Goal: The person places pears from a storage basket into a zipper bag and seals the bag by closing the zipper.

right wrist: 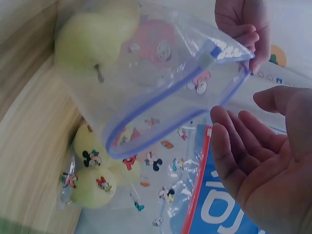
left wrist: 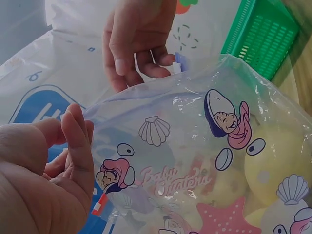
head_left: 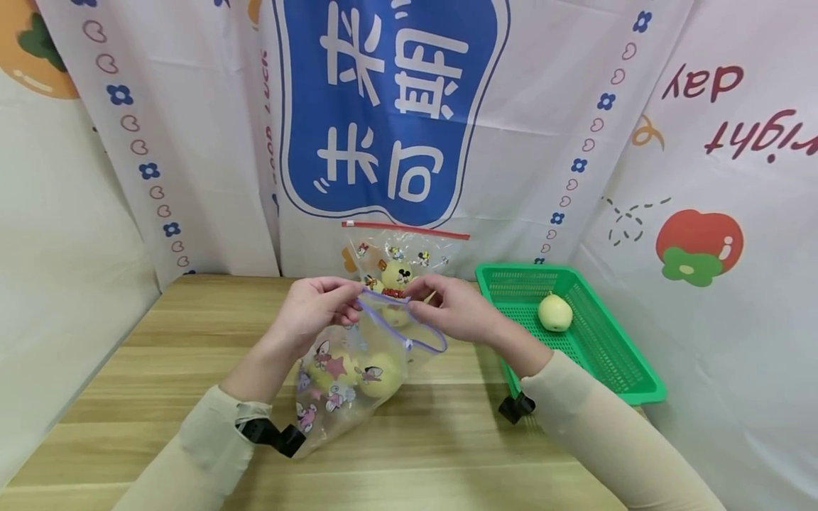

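Observation:
A clear zip bag [head_left: 350, 419] with a purple edge and cartoon prints holds yellow pears [head_left: 382, 376], seen through the plastic. My left hand [head_left: 313, 309] pinches one top corner of this bag between thumb and fingers. The bag's mouth gapes in the right wrist view, with the slider [right wrist: 208, 57] partway along the purple strip. At the other side of the mouth is my right hand [head_left: 456, 309]. Its thumb stands apart from the loosely bent fingers, and the fingertips [right wrist: 219, 114] are right at the purple edge.
Behind stands a second clear bag [head_left: 441, 248] with a red zip, holding several pears. To the right, a green basket [head_left: 517, 275] contains one pear [head_left: 554, 313]. The wooden table [head_left: 160, 369] meets a printed cloth [head_left: 211, 177] at the back.

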{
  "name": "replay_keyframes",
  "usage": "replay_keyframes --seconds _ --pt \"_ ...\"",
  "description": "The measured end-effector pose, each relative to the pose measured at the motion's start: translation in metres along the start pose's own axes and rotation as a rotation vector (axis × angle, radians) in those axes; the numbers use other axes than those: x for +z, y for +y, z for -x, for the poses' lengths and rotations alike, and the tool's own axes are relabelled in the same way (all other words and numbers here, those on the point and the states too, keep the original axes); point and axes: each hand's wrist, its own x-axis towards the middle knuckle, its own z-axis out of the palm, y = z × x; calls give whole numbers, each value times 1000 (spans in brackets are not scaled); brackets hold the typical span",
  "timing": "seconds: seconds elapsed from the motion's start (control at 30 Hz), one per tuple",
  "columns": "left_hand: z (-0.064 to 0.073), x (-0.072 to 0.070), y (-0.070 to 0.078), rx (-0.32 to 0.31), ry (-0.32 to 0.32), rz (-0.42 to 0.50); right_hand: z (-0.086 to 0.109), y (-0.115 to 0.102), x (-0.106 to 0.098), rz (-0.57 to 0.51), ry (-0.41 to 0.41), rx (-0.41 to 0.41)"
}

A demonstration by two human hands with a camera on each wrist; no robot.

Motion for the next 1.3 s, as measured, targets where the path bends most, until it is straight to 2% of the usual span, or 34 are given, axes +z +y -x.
replay_keyframes --seconds 0.23,0.73,0.93,1.3 --pt "1 -3 -1 -4 -4 -13 0 21 -19 -24 37 69" --pt "4 -7 -5 -19 -6 -7 -4 82 -58 0 153 271" --pt "4 -6 -5 -23 -15 -2 2 109 -76 -9 194 339" --pt "1 -6 -5 -16 -18 -2 19 170 -114 58 261 414"
